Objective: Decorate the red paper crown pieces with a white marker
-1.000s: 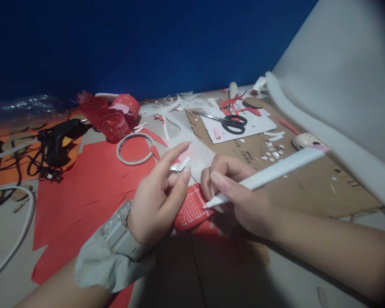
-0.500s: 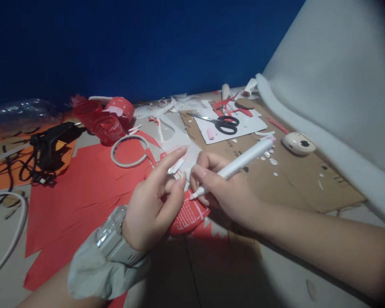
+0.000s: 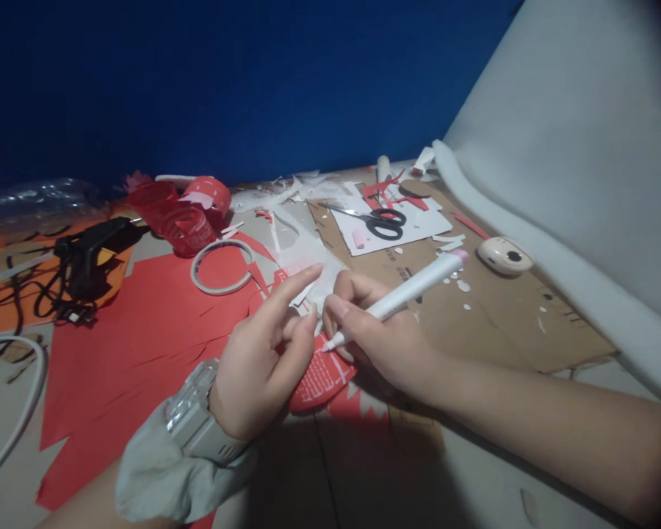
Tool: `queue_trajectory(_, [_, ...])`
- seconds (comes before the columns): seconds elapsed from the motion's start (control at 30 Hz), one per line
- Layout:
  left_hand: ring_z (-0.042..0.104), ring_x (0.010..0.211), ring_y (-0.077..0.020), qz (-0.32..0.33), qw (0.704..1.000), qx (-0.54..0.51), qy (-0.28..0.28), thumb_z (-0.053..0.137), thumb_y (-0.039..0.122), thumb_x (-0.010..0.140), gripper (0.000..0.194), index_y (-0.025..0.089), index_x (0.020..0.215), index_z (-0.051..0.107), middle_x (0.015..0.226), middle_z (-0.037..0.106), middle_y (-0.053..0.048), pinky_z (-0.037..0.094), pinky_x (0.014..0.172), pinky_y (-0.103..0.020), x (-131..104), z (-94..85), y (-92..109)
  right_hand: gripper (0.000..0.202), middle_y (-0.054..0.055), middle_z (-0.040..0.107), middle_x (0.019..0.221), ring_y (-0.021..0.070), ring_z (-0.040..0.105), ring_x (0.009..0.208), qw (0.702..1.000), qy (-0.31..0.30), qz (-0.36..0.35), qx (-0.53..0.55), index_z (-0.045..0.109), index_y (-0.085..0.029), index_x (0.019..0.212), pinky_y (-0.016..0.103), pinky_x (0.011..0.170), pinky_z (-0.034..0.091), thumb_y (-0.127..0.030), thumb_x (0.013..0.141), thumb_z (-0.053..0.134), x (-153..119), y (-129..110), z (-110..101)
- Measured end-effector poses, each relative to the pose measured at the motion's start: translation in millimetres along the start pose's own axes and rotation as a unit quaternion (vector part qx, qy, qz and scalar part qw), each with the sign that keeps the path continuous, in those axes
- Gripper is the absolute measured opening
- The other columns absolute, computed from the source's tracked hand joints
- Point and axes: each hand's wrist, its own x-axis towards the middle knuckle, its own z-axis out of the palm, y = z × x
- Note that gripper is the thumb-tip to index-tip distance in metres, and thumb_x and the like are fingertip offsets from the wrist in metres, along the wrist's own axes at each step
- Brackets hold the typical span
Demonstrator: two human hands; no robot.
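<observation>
A white marker point(image 3: 413, 290) with a pink end is pinched in my right hand point(image 3: 383, 334), its tip touching a red paper piece point(image 3: 316, 378) that bears white drawn lines. My left hand point(image 3: 264, 353) wraps over the left side of that piece, thumb on it and index finger stretched forward. A watch and a pale scrunchie sit on my left wrist. Just beyond my left hand lies a roll of tape point(image 3: 221, 267) on large red paper sheets point(image 3: 121, 316).
Black scissors point(image 3: 385, 222) lie on white paper over cardboard point(image 3: 490, 323). A cream oval device point(image 3: 504, 256) rests at the right. Red cups point(image 3: 186, 229) and a black glue gun point(image 3: 88, 253) are at the left, before a blue wall.
The marker tip has moved slightly left and down along the red piece. The whole view has shifted a little; my left hand keeps its pose.
</observation>
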Motion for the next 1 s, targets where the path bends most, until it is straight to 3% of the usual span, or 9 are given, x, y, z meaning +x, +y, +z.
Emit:
queue_trajectory(0.23, [0.038, 0.048, -0.0066, 0.0, 1.0, -0.001, 0.002, 0.046, 0.018, 0.097, 0.046, 0.034, 0.141, 0.043, 0.065, 0.054, 0.005, 0.033, 0.048, -0.018, -1.2, -0.9, -1.8, 0.03, -0.008, 0.048, 0.053, 0.005, 0.037, 0.044, 1.0, -0.016, -0.001, 0.007, 0.044, -0.019, 0.069, 0.017, 0.043, 0.03, -0.026, 0.095, 0.056, -0.7, -0.9, -0.4])
queue_trajectory(0.53, [0.03, 0.046, -0.0074, 0.002, 1.0, -0.025, 0.003, 0.046, 0.017, 0.097, 0.044, 0.029, 0.14, 0.046, 0.055, 0.034, 0.008, 0.026, 0.045, -0.018, 1.6, 0.7, 0.2, 0.032, -0.007, 0.049, 0.054, 0.0069, 0.036, 0.045, 0.999, -0.027, -0.017, 0.032, 0.043, -0.02, 0.068, 0.02, 0.044, 0.029, -0.031, 0.094, 0.058, -2.9, -1.1, -0.3])
queue_trajectory(0.73, [0.031, 0.046, -0.0081, -0.014, 0.999, -0.028, 0.006, 0.046, 0.021, 0.098, 0.044, 0.024, 0.142, 0.044, 0.055, 0.035, 0.008, 0.026, 0.044, -0.02, 3.9, 0.4, 4.2, 0.032, -0.006, 0.05, 0.054, 0.0077, 0.036, 0.044, 1.0, -0.007, -0.012, 0.011, 0.042, -0.021, 0.068, 0.021, 0.042, 0.027, -0.031, 0.094, 0.057, -4.4, -2.5, 1.4])
queue_trajectory(1.0, [0.032, 0.047, -0.0085, -0.016, 0.999, -0.028, 0.016, 0.048, 0.018, 0.096, 0.044, 0.027, 0.138, 0.049, 0.055, 0.036, 0.007, 0.027, 0.045, -0.021, 1.3, 1.1, 3.0, 0.032, -0.007, 0.051, 0.054, 0.0065, 0.035, 0.041, 1.0, -0.004, -0.007, -0.015, 0.044, -0.021, 0.068, 0.02, 0.04, 0.026, -0.034, 0.094, 0.058, -2.0, -2.1, 0.0])
